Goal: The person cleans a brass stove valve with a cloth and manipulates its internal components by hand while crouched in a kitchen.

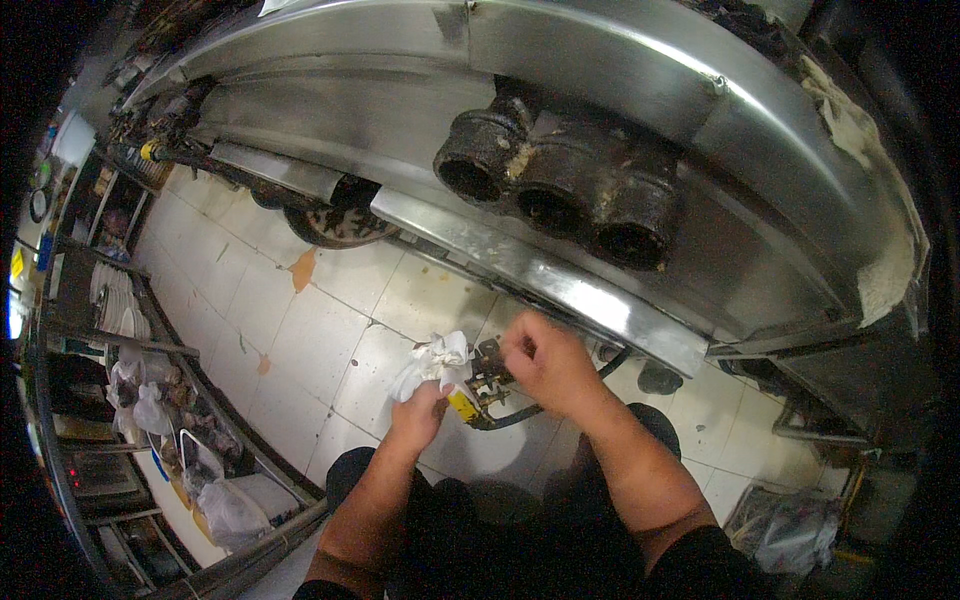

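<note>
Low over the tiled floor, my left hand (420, 412) is closed on a crumpled white cloth or tissue (440, 358), its thumb toward the metal fittings. Just to the right, brass valve fittings (488, 385) join a black hose (530, 412) that curves up to the right. A yellow piece (463, 406) sits at the lower left of these fittings, beside my left thumb. My right hand (548, 362) is curled into a loose fist at the right side of the fittings. What its fingers hold, if anything, is hidden.
Above my hands stands a steel cooking range with a bright ledge (560, 285) and blackened round pipe openings (550, 205). Left, a shelf unit (170, 350) holds stacked plates (120, 300) and plastic bags (150, 405). A plastic-wrapped bundle (785, 530) lies at lower right.
</note>
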A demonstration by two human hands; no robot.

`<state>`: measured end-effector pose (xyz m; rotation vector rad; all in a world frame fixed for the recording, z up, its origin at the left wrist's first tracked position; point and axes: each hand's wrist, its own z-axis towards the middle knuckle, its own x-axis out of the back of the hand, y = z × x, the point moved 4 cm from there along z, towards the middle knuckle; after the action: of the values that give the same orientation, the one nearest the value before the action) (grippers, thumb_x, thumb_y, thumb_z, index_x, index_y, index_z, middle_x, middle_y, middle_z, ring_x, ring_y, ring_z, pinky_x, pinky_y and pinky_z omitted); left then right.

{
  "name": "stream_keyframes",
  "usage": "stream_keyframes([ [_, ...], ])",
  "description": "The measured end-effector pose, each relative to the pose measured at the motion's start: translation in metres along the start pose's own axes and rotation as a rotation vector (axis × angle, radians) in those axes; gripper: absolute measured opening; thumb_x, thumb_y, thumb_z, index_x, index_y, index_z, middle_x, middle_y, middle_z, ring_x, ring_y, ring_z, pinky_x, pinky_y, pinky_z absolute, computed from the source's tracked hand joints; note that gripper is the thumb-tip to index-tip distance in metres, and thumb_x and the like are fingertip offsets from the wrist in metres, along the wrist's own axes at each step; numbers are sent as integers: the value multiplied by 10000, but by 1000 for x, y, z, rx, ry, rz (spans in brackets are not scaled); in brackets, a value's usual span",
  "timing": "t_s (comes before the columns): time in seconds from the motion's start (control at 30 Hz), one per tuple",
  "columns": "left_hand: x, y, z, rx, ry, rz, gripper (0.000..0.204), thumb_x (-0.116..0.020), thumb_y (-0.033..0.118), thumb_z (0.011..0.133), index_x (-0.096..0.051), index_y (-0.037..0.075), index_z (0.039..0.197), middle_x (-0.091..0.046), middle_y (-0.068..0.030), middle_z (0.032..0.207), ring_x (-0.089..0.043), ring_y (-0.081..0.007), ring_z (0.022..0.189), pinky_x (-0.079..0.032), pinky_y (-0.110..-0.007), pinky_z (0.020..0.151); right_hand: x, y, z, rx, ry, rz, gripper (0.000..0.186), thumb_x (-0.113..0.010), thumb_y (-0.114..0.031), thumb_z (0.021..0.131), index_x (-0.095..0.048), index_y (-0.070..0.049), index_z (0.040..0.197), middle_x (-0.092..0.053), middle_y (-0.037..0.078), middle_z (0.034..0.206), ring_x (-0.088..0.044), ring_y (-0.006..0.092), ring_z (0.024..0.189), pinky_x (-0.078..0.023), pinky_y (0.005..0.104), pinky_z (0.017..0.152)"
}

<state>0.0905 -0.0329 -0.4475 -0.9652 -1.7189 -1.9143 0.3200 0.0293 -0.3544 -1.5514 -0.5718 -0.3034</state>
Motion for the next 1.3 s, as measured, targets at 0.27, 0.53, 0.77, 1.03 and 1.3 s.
stream_keyframes([
  [0.27, -2, -12, -3, -183, 221, 122, 351, -830, 111, 745, -621, 195, 1015, -671, -93, 882, -687, -348, 797, -531, -446, 634, 47, -21, -18, -11, 341, -112, 105, -694, -64, 847, -594, -36, 865, -645, 68, 767, -612, 128, 647, -495, 281, 608],
  [0.53, 3, 1, 5, -212, 207, 15, 323, -834, 91, 745, -621, 132, 984, -688, -112, 868, -694, -307, 763, -542, -408, 656, -2, -11, -1, 402, 513, -242, 118, -707, -22, 799, -621, -38, 879, -697, 120, 906, -689, 256, 778, -558, 357, 682],
  [0.77, 2, 13, 8, 298, -116, -728, 341, -594, 83, 937, -571, 57, 1276, -602, -182, 1228, -587, -346, 1165, -449, -385, 1011, -14, -1, 6, 160, 498, 215, 100, -662, -31, 911, -563, -31, 914, -678, 113, 875, -641, 173, 698, -536, 300, 639],
  [1.03, 5, 28, 15, 129, 43, -891, 324, -574, 165, 962, -567, 17, 1250, -528, -142, 1370, -513, -240, 1249, -390, -347, 1071, -52, -11, -15, -226, 62, 531, 96, -625, -43, 961, -534, -25, 935, -649, 79, 779, -597, 111, 614, -507, 256, 553],
  [1.3, 14, 31, 23, 74, 121, -906, 349, -594, 176, 929, -539, 25, 1238, -550, -115, 1305, -538, -190, 1177, -421, -332, 1029, -65, 1, -20, -131, 124, 304, 94, -634, 8, 887, -552, -35, 877, -648, 61, 803, -614, 104, 655, -524, 264, 542],
])
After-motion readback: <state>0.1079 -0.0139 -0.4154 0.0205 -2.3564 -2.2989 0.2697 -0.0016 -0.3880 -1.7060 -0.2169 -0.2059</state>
